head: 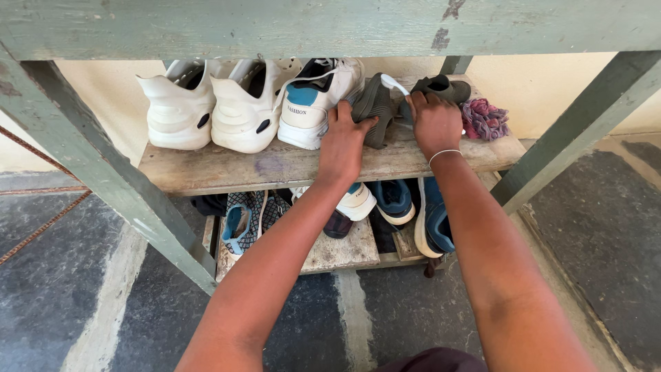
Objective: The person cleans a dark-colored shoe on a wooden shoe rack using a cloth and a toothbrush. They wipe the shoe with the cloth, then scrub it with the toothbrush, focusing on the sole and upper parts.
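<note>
Both hands reach onto the rack's upper shelf (pixel 227 169). The left hand (pixel 342 141) has its grip closed over the heel of a grey shoe (pixel 375 103) standing on edge at twelve o'clock. The right hand (pixel 435 122) grips a second grey shoe (pixel 446 88) at one o'clock, just beside the first. White sneakers (pixel 246 103) stand at eleven o'clock, a rag (pixel 485 118) at two. Blue shoes (pixel 434 220) lie on the lower shelf.

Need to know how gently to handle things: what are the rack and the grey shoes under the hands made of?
Rack: looks like wood, green paint chipped, the shelf plank bare and rough. Grey shoes: probably soft knit or mesh fabric, matte, and one bends under the left hand; the right hand rests on the other.
</note>
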